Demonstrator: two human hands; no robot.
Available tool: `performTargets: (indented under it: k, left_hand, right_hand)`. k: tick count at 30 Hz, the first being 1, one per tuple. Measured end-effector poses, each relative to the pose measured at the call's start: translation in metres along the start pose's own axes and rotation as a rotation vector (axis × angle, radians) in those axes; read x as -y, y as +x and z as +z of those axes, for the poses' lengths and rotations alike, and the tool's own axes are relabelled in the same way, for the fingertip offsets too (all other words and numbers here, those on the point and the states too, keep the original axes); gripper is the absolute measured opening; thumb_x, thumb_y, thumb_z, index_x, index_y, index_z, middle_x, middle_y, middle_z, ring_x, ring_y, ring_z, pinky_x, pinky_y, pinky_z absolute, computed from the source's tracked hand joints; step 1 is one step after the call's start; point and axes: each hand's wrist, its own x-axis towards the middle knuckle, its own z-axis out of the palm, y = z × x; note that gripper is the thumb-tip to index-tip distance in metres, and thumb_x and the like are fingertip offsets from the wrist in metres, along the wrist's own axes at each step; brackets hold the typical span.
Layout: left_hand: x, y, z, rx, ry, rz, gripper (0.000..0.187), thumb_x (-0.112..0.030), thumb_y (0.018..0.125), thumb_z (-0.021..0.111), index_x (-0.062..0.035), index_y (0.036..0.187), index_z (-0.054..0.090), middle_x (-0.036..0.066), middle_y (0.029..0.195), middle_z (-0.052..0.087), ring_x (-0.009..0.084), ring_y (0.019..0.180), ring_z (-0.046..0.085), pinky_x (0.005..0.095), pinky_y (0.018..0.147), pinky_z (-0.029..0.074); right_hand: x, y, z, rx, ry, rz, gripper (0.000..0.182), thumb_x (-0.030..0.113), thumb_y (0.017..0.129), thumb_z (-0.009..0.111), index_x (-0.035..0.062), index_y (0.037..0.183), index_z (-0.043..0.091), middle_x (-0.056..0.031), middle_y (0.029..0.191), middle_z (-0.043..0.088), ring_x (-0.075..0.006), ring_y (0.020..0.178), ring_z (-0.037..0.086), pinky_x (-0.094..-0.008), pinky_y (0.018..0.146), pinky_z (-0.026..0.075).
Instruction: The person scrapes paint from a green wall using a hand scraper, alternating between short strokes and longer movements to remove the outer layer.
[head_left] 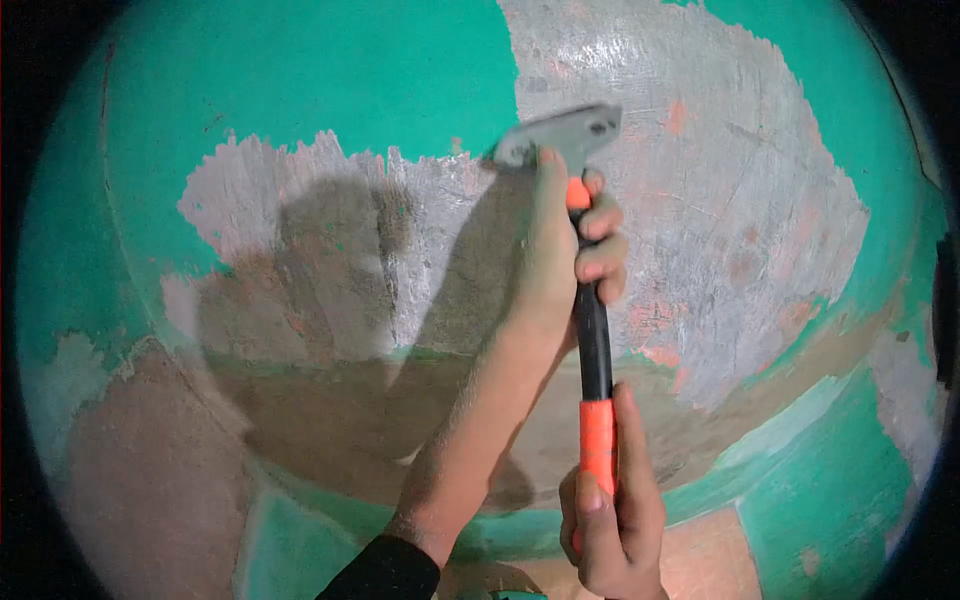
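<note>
One scraper, grey metal blade on a black-and-orange handle, is pressed against the wall, where green paint is stripped to bare plaster. Two hands grip it: left hand clamped near the blade, right hand clamped at the handle's end.

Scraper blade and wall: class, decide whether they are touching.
Cannot tell. In the head view the scraper blade lies over the bare patch of the wall, but it is blurred and no contact or gap shows plainly.
</note>
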Motion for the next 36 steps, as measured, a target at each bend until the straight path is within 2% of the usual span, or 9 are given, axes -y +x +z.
performTargets:
  k: [6,15,18,20,26,29,31,33,36]
  left_hand:
    - [0.006,0.001,-0.006,0.027,0.008,-0.049,0.039,-0.053,0.095,0.04,-0.0143,0.091,0.044,-0.007,0.062,0.036,0.0022,0.038,0.029,0.0201,0.033,0.031]
    - [0.006,-0.001,-0.011,0.073,0.068,-0.039,0.045,-0.06,0.093,0.034,-0.0166,0.09,0.042,-0.007,0.064,0.036,0.0035,0.041,0.03,0.0225,0.037,0.034]
    - [-0.002,0.005,0.001,0.054,-0.092,-0.024,0.036,-0.049,0.096,0.04,-0.0138,0.089,0.044,-0.008,0.062,0.035,0.0008,0.037,0.027,0.0178,0.031,0.028]
    - [0.0,0.004,-0.001,0.043,-0.053,-0.026,0.036,-0.049,0.096,0.04,-0.0142,0.089,0.044,-0.008,0.062,0.035,0.0008,0.036,0.027,0.0177,0.031,0.028]
    - [-0.004,0.008,0.003,0.059,-0.044,-0.015,0.036,-0.05,0.096,0.04,-0.0144,0.089,0.045,-0.009,0.061,0.034,0.0009,0.036,0.027,0.0178,0.031,0.028]
    - [-0.002,0.004,0.002,0.041,-0.035,-0.017,0.036,-0.049,0.097,0.039,-0.0142,0.089,0.045,-0.009,0.06,0.034,0.001,0.036,0.027,0.0178,0.031,0.029]
    - [0.0,0.004,-0.004,0.053,-0.016,-0.037,0.039,-0.053,0.095,0.038,-0.0153,0.088,0.044,-0.008,0.061,0.035,0.0016,0.038,0.028,0.0189,0.033,0.029]
    - [-0.001,0.007,-0.008,0.097,0.024,-0.058,0.046,-0.062,0.092,0.035,-0.0175,0.088,0.043,-0.007,0.063,0.036,0.0026,0.042,0.03,0.0211,0.037,0.03]
    - [-0.009,0.016,0.003,0.09,-0.065,0.01,0.036,-0.049,0.097,0.04,-0.0142,0.089,0.045,-0.008,0.061,0.035,0.001,0.036,0.028,0.0186,0.03,0.03]
  right_hand:
    - [0.013,-0.005,0.008,-0.1,0.028,0.079,0.069,0.019,0.093,0.049,-0.0031,0.146,0.011,0.0014,0.059,0.042,-0.0057,0.046,0.037,-0.0194,0.042,0.028]
    - [0.013,-0.004,0.007,-0.06,-0.031,0.047,0.069,0.017,0.094,0.047,-0.0038,0.146,0.008,0.0005,0.058,0.043,-0.0056,0.046,0.039,-0.0192,0.042,0.029]
    - [0.005,0.003,0.005,-0.032,-0.073,-0.039,0.069,0.017,0.094,0.047,-0.0036,0.146,0.007,0.0009,0.058,0.043,-0.0053,0.046,0.038,-0.0192,0.042,0.029]
    - [0.002,0.001,0.003,-0.017,-0.067,-0.032,0.069,0.017,0.094,0.047,-0.0036,0.146,0.007,0.0013,0.058,0.042,-0.0052,0.046,0.037,-0.0192,0.042,0.029]
    - [0.006,0.013,0.001,0.063,-0.131,-0.282,0.058,0.014,0.098,0.041,-0.0005,0.147,0.015,0.0014,0.075,0.046,-0.0047,0.055,0.037,-0.0192,0.051,0.032]
    - [0.012,0.008,-0.005,0.107,-0.082,-0.119,0.059,0.009,0.097,0.04,-0.0036,0.147,0.011,-0.0016,0.082,0.047,-0.0053,0.065,0.04,-0.0194,0.061,0.035]
    - [0.011,0.005,-0.005,0.112,-0.071,-0.116,0.059,0.009,0.097,0.04,-0.0038,0.146,0.011,-0.0018,0.082,0.048,-0.0054,0.065,0.04,-0.0195,0.06,0.035]
    - [0.005,0.01,-0.001,0.09,-0.114,-0.266,0.057,0.013,0.098,0.04,-0.0019,0.147,0.015,0.0002,0.076,0.047,-0.0051,0.057,0.038,-0.0195,0.052,0.032]
    - [0.005,0.017,0.001,0.064,-0.12,-0.286,0.058,0.014,0.097,0.041,-0.0021,0.147,0.015,0.0008,0.072,0.046,-0.0051,0.053,0.037,-0.0195,0.048,0.031]
